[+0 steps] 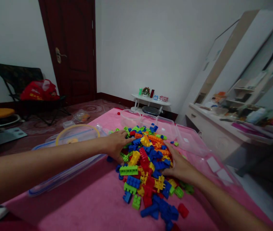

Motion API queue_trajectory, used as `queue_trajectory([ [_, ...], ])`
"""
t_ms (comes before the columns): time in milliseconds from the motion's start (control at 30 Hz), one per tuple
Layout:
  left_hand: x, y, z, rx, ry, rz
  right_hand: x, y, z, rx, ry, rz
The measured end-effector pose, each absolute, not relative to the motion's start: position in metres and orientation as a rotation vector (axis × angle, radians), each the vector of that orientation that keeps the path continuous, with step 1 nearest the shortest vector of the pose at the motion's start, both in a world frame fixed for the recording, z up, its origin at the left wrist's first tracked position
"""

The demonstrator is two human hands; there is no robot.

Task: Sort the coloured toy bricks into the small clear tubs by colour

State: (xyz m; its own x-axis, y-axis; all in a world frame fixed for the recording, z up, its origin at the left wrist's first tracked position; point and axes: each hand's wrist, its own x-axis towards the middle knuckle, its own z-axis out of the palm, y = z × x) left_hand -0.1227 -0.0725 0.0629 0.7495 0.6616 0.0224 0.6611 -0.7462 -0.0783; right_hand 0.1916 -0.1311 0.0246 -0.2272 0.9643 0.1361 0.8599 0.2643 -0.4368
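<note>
A heap of red, blue, yellow, green and orange toy building bricks (133,181) is spread over a pink cloth (88,199). On the heap's left side lies my left hand (117,144), fingers spread and touching bricks. My right hand (178,163) rests against the heap's right side with its fingers apart, some fingertips hidden among the bricks. Neither hand grips a brick that I can see. A long green brick (128,170) and a red curved piece (148,191) lie near the heap's front.
Clear plastic containers (166,128) line the cloth's far edge. Beside my left forearm lie a blue-rimmed clear lid (61,181) and a yellow-rimmed round lid (77,125). White cards (213,164) are at the right. A cluttered dresser (213,128) stands beyond.
</note>
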Motion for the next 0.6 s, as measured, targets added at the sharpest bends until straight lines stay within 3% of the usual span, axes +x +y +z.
queue_trajectory([
  [233,-0.094,-0.038,0.065,-2.956,-1.142,0.196,0.174,-0.08,0.018,-1.516,-1.854,0.66],
  [400,-0.08,-0.016,0.061,-3.202,-1.095,-0.08,0.162,-0.071,0.026,-1.359,-1.474,1.016],
  [600,-0.085,-0.009,0.099,-3.562,-1.038,-0.274,0.173,-0.08,0.058,-1.42,-1.645,0.915],
])
